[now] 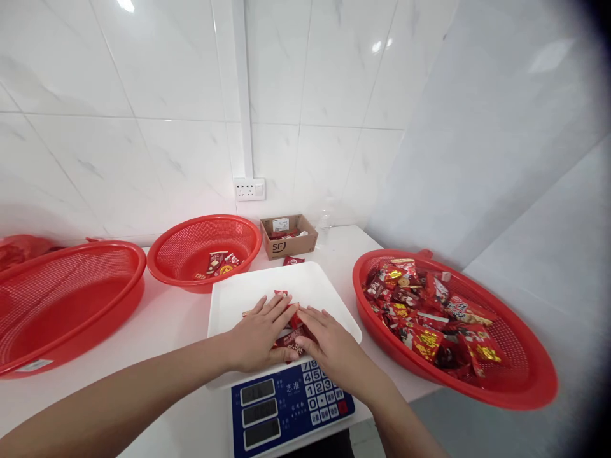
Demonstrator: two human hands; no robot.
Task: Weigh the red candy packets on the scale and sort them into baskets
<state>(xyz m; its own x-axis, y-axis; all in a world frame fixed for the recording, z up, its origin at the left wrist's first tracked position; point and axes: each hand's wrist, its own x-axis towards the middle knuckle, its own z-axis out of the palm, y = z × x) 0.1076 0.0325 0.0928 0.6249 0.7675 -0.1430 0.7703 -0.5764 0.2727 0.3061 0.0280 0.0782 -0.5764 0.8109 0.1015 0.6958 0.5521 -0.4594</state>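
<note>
My left hand [260, 337] lies flat with its fingers stretched forward over a small pile of red snack packets [292, 343] on the white weighing tray [315, 280]. From the right, my right hand [329, 337] touches the same packets, fingers extended and thumb apart. Both hands partly cover the pile, so its full extent is hidden. Below the tray is the blue control panel of the electronic scale [291, 407], with dark displays on the left and a keypad on the right.
On the right, a red basket [529, 375] holds many wrapped snacks. Another red basket [167, 248] behind the scale contains a few packets. A third red basket [95, 331] stands left. A small cardboard box [298, 245] and a loose red packet [293, 261] lie near the wall.
</note>
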